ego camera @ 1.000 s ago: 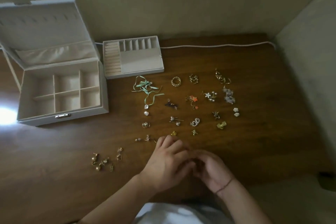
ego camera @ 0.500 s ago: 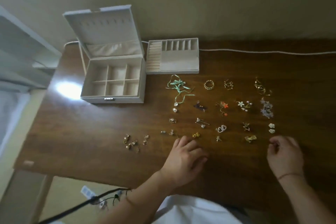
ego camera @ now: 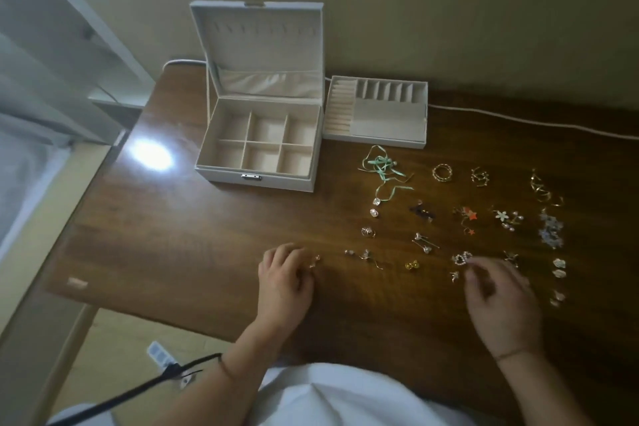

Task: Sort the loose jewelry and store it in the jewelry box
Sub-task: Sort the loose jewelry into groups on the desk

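The left hand (ego camera: 285, 282) is laid on the bench (ego camera: 173, 235), its fingers (ego camera: 304, 261) curled over small gold earrings (ego camera: 314, 261); a firm hold cannot be confirmed. The right hand (ego camera: 501, 301) is blurred, its fingers loosely bent, nothing seen held. Loose jewelry (ego camera: 463, 218) is spread beyond both hands. The open jewelry box (ego camera: 257, 145) is placed beyond the left fingers, its tray (ego camera: 377, 112) beside it.

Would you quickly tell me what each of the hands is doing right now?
Left hand: fingers curled over small gold earrings on the table; grip cannot be told.
Right hand: blurred, fingers loosely curled; cannot be told.
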A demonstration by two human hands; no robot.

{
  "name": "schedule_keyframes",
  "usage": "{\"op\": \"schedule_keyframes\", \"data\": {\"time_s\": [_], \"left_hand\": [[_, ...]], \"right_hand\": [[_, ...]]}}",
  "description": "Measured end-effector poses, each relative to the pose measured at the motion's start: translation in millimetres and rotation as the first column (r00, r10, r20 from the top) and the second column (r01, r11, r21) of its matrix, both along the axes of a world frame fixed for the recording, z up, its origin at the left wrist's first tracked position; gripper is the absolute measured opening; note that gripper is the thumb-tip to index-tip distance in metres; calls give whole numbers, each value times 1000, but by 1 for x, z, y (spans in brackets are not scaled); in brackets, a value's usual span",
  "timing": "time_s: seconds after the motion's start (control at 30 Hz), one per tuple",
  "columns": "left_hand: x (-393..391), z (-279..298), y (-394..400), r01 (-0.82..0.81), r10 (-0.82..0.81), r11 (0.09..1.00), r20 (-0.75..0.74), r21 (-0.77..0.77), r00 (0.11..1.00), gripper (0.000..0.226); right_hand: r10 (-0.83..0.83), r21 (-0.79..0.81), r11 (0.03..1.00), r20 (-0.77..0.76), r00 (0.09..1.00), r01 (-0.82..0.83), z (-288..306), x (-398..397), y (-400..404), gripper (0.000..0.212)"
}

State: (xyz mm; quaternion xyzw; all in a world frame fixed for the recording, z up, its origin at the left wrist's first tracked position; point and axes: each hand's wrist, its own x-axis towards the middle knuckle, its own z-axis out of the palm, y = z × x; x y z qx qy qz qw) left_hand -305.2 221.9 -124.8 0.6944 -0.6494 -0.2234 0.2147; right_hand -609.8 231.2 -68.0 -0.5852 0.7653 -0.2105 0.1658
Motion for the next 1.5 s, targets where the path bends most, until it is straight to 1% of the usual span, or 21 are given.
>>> {"op": "schedule_keyframes", "data": {"time_s": [0.07,0.13,0.27,0.4,0.53,0.67,0.77,0.87,0.9,0.93,0.97,1.03,1.07,1.1,1.2,1.3,1.37,1.4,1.43,1.47,1.5], "left_hand": [[24,0,-2,36,-35,999,-22,17,999,31],[47,-1,-7,113,-113,994,0,6,994,33],[78,-5,-14,180,-180,983,4,-23,984,32],[94,-9,-18,202,-203,979,-19,-37,979,33],[101,-13,-18,197,-200,979,-54,-55,978,30],[106,-16,-17,202,-205,978,-56,-45,977,30],[109,-17,-18,237,-240,970,-68,-49,969,31],[109,-18,-19,254,-259,965,-76,-71,963,27],[108,-18,-19,265,-270,961,-77,-75,960,28],[106,-18,-19,278,-284,957,-77,-77,956,28],[105,-18,-19,294,-300,953,-75,-77,951,29],[100,-16,-18,338,-343,938,-60,-78,937,30],[97,-15,-18,367,-371,927,-47,-81,927,29],[94,-14,-18,395,-399,915,-32,-82,917,29],[83,-12,-22,424,-424,905,2,-38,906,34],[82,-12,-26,387,-387,922,-3,16,922,50],[88,-13,-26,390,-390,920,-16,27,921,58],[92,-14,-25,402,-401,915,-18,27,916,62],[96,-15,-23,412,-412,911,-19,22,911,65],[99,-16,-22,416,-416,909,-22,20,909,67],[103,-17,-20,414,-413,910,-29,22,910,70]], "right_hand": [[255,44,965,62,965,-258,-2,57,-11,20],[443,117,885,96,892,-452,-11,108,-24,27],[507,249,826,63,860,-505,-27,170,-48,39],[533,339,803,-43,845,-490,-37,185,-52,31],[493,323,840,-119,862,-436,-39,192,-48,23],[397,339,877,-115,911,-339,-39,195,-39,19],[182,299,934,70,981,-195,-34,195,-26,9],[-15,303,950,296,955,-79,-30,194,-15,6],[-108,320,947,381,918,-22,-30,194,-12,8],[-234,347,936,502,832,54,-30,194,-10,9],[-367,395,911,638,677,121,-28,194,-8,10],[-515,495,857,812,276,143,-25,193,-5,14],[-537,522,843,834,128,131,-23,192,-3,16],[-543,537,835,840,22,117,-22,191,-2,18],[-523,541,837,835,-170,86,-21,189,1,23],[-513,553,829,812,-281,84,-18,188,1,27],[-502,541,838,818,-280,76,-17,187,2,28],[-504,535,842,827,-250,73,-18,186,2,28],[-513,532,844,838,-187,68,-19,186,2,26],[-526,528,847,849,-46,68,-22,187,2,24],[-526,524,849,828,196,64,-24,189,0,20]]}}
